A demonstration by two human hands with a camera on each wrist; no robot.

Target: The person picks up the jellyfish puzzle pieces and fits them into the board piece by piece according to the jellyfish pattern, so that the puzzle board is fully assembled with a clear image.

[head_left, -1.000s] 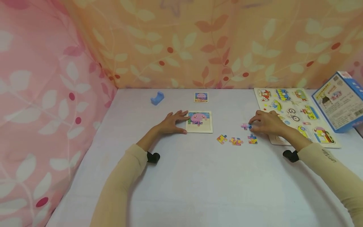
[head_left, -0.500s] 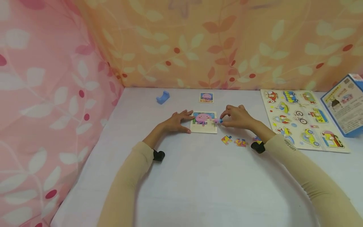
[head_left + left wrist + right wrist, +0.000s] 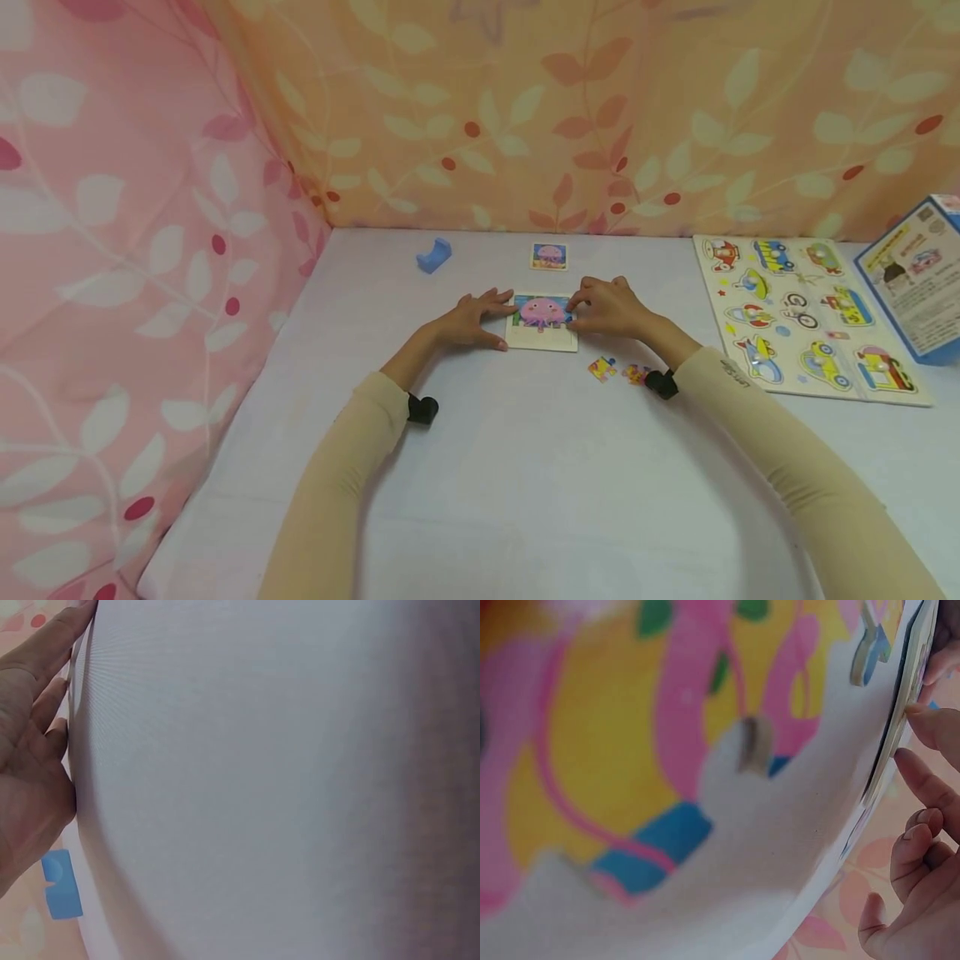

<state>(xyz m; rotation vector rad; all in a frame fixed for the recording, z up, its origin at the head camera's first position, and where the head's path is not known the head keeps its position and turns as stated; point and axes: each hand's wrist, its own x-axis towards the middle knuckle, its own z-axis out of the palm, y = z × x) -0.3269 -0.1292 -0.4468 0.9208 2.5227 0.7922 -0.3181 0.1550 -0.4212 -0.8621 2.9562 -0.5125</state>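
Observation:
A small square jigsaw tray [image 3: 542, 341] with a pink jellyfish picture in its upper part lies flat on the table. My left hand [image 3: 468, 321] rests at the tray's left edge, index finger and thumb spread and touching it. At the right edge my right hand [image 3: 611, 307] pinches a jigsaw piece [image 3: 567, 318] between thumb and index finger, down against the picture; the fingers partly hide it. Two loose jigsaw pieces, a yellow one [image 3: 602, 368] and a pink-yellow one [image 3: 635, 374], lie in front of the right hand. In the right wrist view one patterned piece [image 3: 682, 690] looms close.
Behind the tray lies a small jellyfish picture card [image 3: 549, 257]. A blue plastic holder [image 3: 433, 256] sits at back left. On the right are a vehicle puzzle board [image 3: 806, 321] and a leaning blue box [image 3: 911, 279]. Patterned curtains border the table.
My right hand has carried the jigsaw piece leftward from beside the vehicle board to the tray's right edge and lowered it there. My left hand has stayed at the tray.

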